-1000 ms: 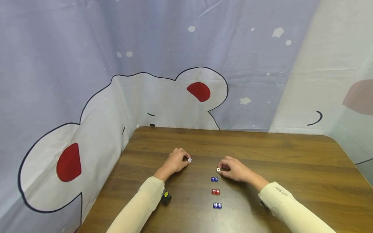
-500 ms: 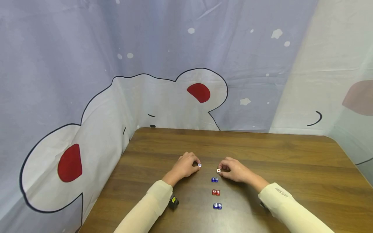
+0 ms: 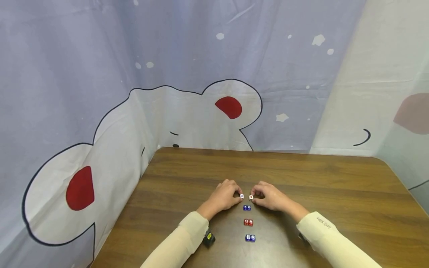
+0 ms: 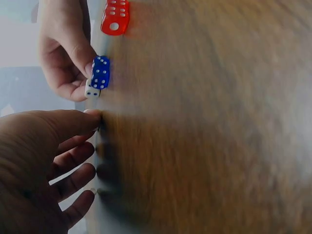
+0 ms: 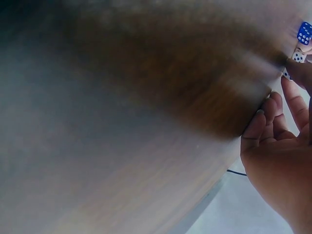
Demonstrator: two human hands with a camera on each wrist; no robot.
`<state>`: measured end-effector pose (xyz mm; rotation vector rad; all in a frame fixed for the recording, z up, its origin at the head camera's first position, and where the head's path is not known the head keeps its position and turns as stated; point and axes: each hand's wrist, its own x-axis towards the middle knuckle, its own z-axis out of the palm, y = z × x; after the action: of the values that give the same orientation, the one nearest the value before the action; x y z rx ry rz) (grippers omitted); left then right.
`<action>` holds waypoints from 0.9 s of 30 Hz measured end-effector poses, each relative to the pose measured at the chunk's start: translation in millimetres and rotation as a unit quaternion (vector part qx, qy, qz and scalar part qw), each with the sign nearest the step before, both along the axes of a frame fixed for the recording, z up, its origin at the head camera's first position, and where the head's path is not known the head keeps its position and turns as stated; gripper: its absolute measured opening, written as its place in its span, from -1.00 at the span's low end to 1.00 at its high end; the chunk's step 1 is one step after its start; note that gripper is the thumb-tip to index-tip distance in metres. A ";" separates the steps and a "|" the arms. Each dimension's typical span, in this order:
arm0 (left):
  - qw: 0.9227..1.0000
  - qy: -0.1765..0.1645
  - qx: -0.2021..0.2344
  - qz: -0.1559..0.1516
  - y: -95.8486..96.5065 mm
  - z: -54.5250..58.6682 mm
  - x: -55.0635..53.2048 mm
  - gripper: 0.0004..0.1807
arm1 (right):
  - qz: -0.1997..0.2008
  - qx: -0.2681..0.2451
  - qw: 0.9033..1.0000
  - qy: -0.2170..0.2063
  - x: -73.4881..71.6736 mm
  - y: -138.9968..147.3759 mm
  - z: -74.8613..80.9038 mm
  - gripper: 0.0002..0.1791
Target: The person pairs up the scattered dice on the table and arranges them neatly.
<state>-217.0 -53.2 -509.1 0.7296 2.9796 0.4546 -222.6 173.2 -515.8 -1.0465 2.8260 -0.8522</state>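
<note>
My left hand (image 3: 223, 195) pinches a white die (image 3: 241, 196) between thumb and index finger, its upper face showing rows of dark pips. Just to its right, a second white die (image 3: 251, 197) with one large red pip is pinched by my right hand (image 3: 270, 197). A narrow gap separates the two white dice in the head view. Nearer to me lies a pair of blue dice (image 3: 247, 207) side by side. In the left wrist view my thumb hides most of the left die, and a blue die (image 4: 100, 72) overlaps the white die (image 4: 91, 91) at the right hand.
A pair of red dice (image 3: 248, 222) and another blue pair (image 3: 250, 238) continue the column toward me on the brown wooden table (image 3: 318, 178). A black wrist device (image 3: 209, 239) sits under my left sleeve. Behind the table's far edge hangs a printed curtain (image 3: 187, 119).
My left hand has moved right and slightly toward me with its white die, closing most of the distance to the other white die. The right hand has stayed in place.
</note>
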 end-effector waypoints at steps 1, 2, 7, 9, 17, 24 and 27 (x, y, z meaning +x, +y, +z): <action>1.000 0.001 0.000 -0.001 0.8 0.2 0.5 -0.80 | -0.001 0.001 1.000 0.000 0.2 -0.4 0.0 -0.86; 1.000 0.002 0.000 -0.001 1.5 0.4 0.9 -0.79 | -0.001 0.002 1.000 0.000 0.5 -0.8 0.0 -0.86; 1.000 0.008 -0.002 0.002 3.0 -1.0 1.7 -0.79 | -0.003 0.007 1.000 0.005 1.0 -3.6 -0.1 -0.86; 1.000 0.007 -0.001 0.004 3.5 -2.2 1.9 -0.79 | -0.004 0.010 1.000 0.008 0.9 -4.5 -0.3 -0.86; 1.000 -0.002 0.007 0.007 5.2 -2.4 4.2 -0.79 | -0.003 0.017 1.000 0.016 0.9 -7.6 0.0 -0.85; 1.000 0.002 0.003 0.002 8.3 -2.9 3.5 -0.78 | 0.001 0.019 1.000 0.018 -0.2 -8.9 0.5 -0.86; 1.000 0.006 0.004 -0.001 8.6 -4.0 3.6 -0.77 | 0.005 0.018 1.000 0.017 -0.7 -9.4 0.4 -0.86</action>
<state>-213.5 -44.5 -513.1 0.7399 2.9895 0.4628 -223.3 163.9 -515.4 -1.0795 2.8504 -0.7884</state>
